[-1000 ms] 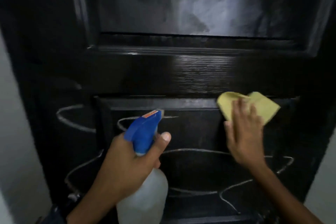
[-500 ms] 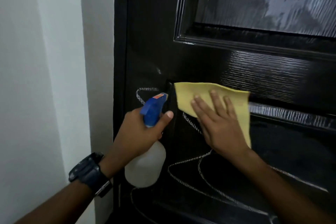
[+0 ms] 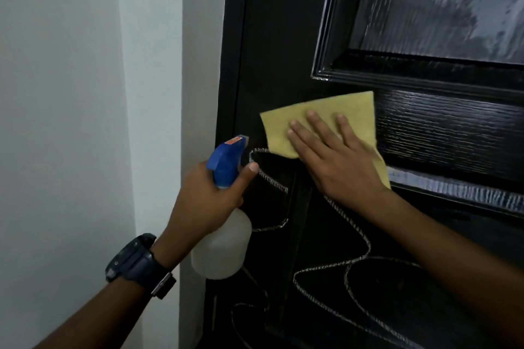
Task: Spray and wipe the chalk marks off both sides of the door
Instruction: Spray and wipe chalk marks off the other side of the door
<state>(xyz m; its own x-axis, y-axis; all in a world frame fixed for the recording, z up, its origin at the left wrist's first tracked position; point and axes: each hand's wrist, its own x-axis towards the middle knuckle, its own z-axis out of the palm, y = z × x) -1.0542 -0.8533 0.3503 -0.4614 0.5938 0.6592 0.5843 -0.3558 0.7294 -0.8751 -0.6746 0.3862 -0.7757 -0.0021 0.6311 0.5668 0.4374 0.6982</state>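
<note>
Right hand [image 3: 337,161], fingers flat, presses a soft yellow cloth [image 3: 331,119] on the glossy, grained black door [image 3: 283,51], now higher; looping chalk marks [image 3: 354,238] lie below. Left hand [image 3: 204,204] grips a translucent spray bottle [image 3: 219,252].

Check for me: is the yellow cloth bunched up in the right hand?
No, the right hand presses the yellow cloth flat against the door with straight fingers.
</note>
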